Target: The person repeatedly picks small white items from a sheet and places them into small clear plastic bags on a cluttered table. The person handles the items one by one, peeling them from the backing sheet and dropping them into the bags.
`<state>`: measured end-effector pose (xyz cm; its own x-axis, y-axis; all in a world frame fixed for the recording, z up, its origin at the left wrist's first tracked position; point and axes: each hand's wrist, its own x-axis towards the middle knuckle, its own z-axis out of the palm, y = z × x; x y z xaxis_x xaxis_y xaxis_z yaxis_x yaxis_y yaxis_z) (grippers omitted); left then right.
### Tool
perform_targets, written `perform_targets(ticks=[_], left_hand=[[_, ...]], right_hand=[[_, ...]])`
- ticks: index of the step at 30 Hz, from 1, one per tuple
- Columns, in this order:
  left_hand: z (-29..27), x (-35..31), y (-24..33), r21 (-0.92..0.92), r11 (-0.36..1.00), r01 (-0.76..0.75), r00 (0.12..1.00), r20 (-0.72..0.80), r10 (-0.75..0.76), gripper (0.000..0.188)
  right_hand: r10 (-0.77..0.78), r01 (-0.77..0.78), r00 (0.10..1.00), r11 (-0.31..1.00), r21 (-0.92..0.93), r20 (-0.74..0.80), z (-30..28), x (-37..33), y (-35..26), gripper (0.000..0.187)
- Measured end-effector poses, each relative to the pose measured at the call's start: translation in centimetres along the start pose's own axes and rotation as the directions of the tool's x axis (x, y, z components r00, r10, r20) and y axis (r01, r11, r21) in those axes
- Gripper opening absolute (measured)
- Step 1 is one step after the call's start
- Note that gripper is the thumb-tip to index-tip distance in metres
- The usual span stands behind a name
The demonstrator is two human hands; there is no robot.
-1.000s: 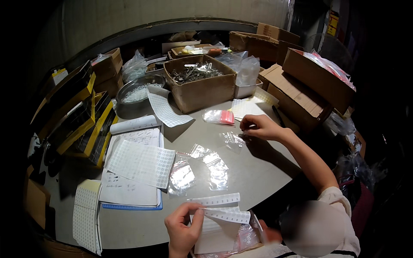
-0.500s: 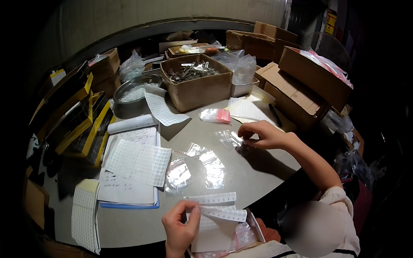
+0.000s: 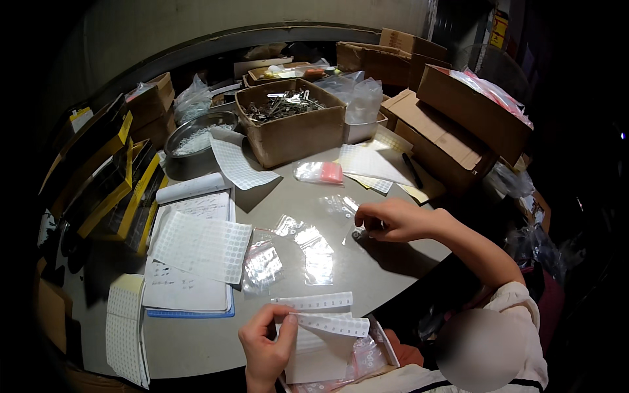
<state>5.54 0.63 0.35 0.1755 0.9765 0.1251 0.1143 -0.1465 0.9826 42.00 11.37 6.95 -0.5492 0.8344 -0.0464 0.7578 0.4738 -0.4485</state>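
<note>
My left hand [image 3: 267, 347] pinches a sheet of small printed stickers [image 3: 321, 321] by its left edge, with strips peeling apart near the top. The sheet hangs over a box [image 3: 382, 340] of clear zip bags at the table's front edge. My right hand [image 3: 393, 221] is over the table with thumb and fingers drawn together. Whatever they hold, if anything, is hidden. Just beside those fingertips lie small clear zip bags [image 3: 337, 205] with dark marks. More shiny clear bags [image 3: 318, 259] are fanned out on the table between my hands, and a further pile [image 3: 263, 265] lies left of them.
A cardboard box [image 3: 295, 134] of metal pieces stands at the back, beside a metal bowl [image 3: 196, 139] of clear bits. Sticker sheets [image 3: 209, 245] cover a notepad [image 3: 183, 288] on the left. Black-and-yellow boxes [image 3: 124, 196] line the left; cardboard boxes [image 3: 475, 111] crowd the right.
My right hand has shifted slightly left and toward me beside the small bags, with its fingers still drawn together. The whole view has slid a little. My left hand keeps its grip.
</note>
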Motion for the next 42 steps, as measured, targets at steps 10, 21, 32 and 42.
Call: perform_targets(ticks=[10, 21, 32, 42], left_hand=[[0.4, 0.3, -0.9, -0.051, 0.995, -0.085, 0.992, -0.096, 0.08, 0.008], [0.6, 0.4, -0.7, -0.051, 0.992, -0.112, 0.991, -0.08, 0.107, 0.007], [0.1, 0.0, 0.1, -0.015, 0.995, -0.099, 0.994, -0.049, 0.098, 0.008], [-0.1, 0.3, 0.7, 0.109, 0.981, -0.162, 0.986, -0.031, 0.166, 0.005]], right_hand=[[0.241, -0.237, 0.97, 0.933, -0.271, -0.022, 2.6, 2.4, -2.0, 0.032], [0.368, -0.369, 0.929, 0.929, 0.034, 0.039, 0.5, 2.2, 1.7, 0.063], [0.082, -0.17, 0.964, 0.922, -0.347, -0.252, 2.9, 4.6, -5.0, 0.038], [-0.423, 0.426, 0.904, 0.873, 0.239, -0.066, 5.6, 6.2, -14.5, 0.021]])
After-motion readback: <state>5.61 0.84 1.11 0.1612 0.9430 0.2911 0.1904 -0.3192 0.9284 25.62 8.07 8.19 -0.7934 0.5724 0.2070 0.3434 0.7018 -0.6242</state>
